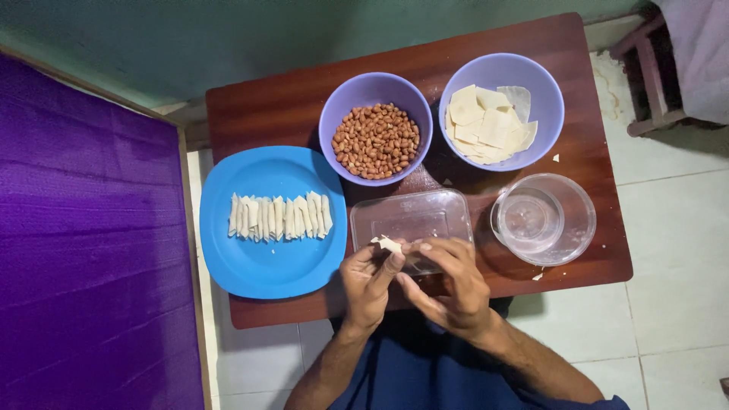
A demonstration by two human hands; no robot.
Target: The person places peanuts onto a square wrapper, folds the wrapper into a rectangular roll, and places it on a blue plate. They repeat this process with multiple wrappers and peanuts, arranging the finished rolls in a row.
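Pale, thin pastry wrapper, partly rolled, is pinched between the fingertips of the left hand and right hand, over the near edge of a clear plastic tray. By my reading, rolling is under way. Next would come tightening and sealing; a clear glass water bowl sits just right of the fingers, finished rolls left on a blue plate.

Table: dark reddish wood, smooth, semi-gloss. Plate, left: blue plastic, matt. Two far bowls: lilac plastic, smooth. Container and round bowl, near right: clear, glossy. Pastry rolls and pastry squares: pale, matt dough. Peanuts: reddish-brown skins, slight sheen. Cloth, far left: purple, woven texture. Floor: pale smooth tile.
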